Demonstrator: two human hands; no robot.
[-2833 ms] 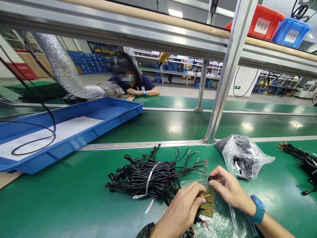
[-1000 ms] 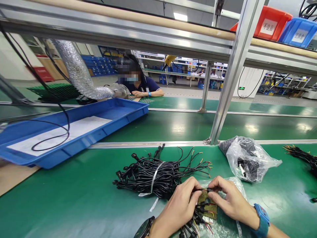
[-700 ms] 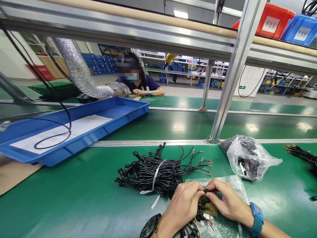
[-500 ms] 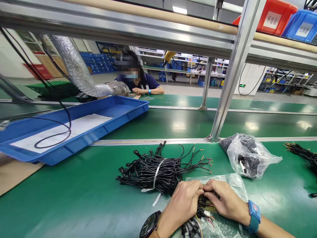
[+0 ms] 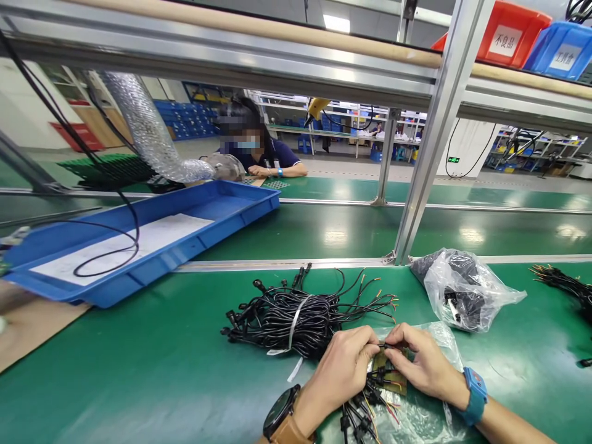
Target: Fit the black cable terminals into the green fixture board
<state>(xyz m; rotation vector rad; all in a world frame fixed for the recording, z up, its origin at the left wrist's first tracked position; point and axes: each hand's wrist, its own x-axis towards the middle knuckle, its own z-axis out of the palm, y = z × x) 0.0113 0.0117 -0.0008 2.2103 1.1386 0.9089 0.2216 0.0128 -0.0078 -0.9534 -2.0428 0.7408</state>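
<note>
My left hand (image 5: pixel 345 365) and my right hand (image 5: pixel 419 364) meet low in the middle of the green bench, both with fingers pinched on a thin black wire (image 5: pixel 383 346) stretched between their tips. Under them lies a small brownish circuit board (image 5: pixel 391 376) with short black leads and coloured wire ends, resting on a clear plastic bag (image 5: pixel 416 419). Just behind my left hand sits a tied bundle of black cables (image 5: pixel 296 317) with bare coloured ends. A dark watch is on my left wrist, a blue band on my right.
A clear bag of black parts (image 5: pixel 462 290) lies right of the aluminium post (image 5: pixel 425 142). More black cables (image 5: pixel 568 293) reach in at the far right. A blue tray (image 5: pixel 152 237) with a white sheet and looped cable stands left. Another person (image 5: pixel 259 151) sits beyond the conveyor.
My hands have drawn together over the circuit board, and the right hand's small black part is now at the left fingertips. The view shifted slightly; the bundle and bags stay put.
</note>
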